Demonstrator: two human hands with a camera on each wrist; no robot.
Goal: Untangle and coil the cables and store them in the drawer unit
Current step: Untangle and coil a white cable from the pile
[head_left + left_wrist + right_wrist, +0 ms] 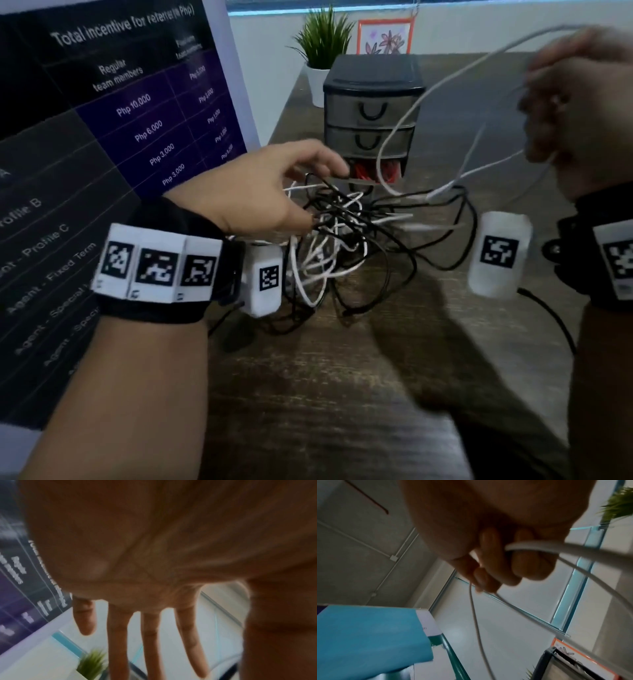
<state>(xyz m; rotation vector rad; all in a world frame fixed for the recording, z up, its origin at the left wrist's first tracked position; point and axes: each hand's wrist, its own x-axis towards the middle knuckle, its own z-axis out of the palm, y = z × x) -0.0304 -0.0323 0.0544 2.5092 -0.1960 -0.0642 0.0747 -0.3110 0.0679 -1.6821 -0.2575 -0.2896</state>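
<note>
**White cable lifted from the tangle on the bench**

The right hand (575, 109) is raised over the bench's right side, its fingers (496, 555) curled round loops of a white cable (442, 78). From that grip the cable arcs up and across in front of the drawer unit (371, 116), then drops back towards the bench, where its connector end reaches the tangle of cables (346, 240). The wrist view shows several strands of it passing through the closed fingers.

The left hand (267, 192) hovers at the tangle's left edge with its fingers straight and spread (120, 635), gripping nothing; whether the fingertips touch the black strands beneath them is unclear through the blur.

The tangle, black and white cables knotted together, lies on the wooden bench (325, 394) near its middle, just in front of the drawer unit. That unit, black-framed with three drawers, stands towards the far edge; its two upper drawers are shut and the bottom one is pulled out, with something red inside.

A potted plant (322, 51) and a framed flower picture (385, 37) stand behind the unit at the far edge. A dark printed banner (120, 120) rises along the left side.
</note>
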